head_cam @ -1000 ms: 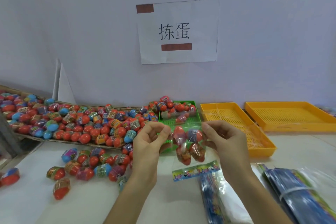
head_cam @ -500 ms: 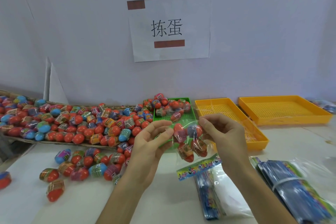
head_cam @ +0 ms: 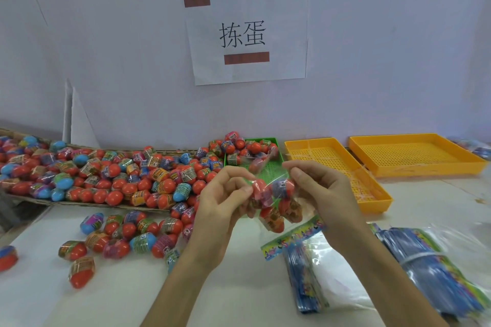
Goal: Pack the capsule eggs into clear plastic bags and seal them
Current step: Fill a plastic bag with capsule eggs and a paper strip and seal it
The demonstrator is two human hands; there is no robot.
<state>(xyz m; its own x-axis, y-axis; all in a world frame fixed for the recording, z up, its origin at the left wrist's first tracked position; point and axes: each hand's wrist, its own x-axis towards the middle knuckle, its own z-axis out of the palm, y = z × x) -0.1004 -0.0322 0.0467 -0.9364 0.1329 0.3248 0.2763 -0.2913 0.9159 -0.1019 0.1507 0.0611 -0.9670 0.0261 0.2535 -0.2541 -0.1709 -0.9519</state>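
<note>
sealing a filled bag of capsule eggs above the counter

left hand and right hand each pinch a top corner of the clear plastic bag, held up between them with several eggs inside; it looks filled and at the sealing step. beyond, a big heap of loose capsule eggs waits, a green tray holds few, two orange trays hold none, and flat bags lie on the counter, so most remains.

left hand and right hand raised, fingers pinched in grip
</note>
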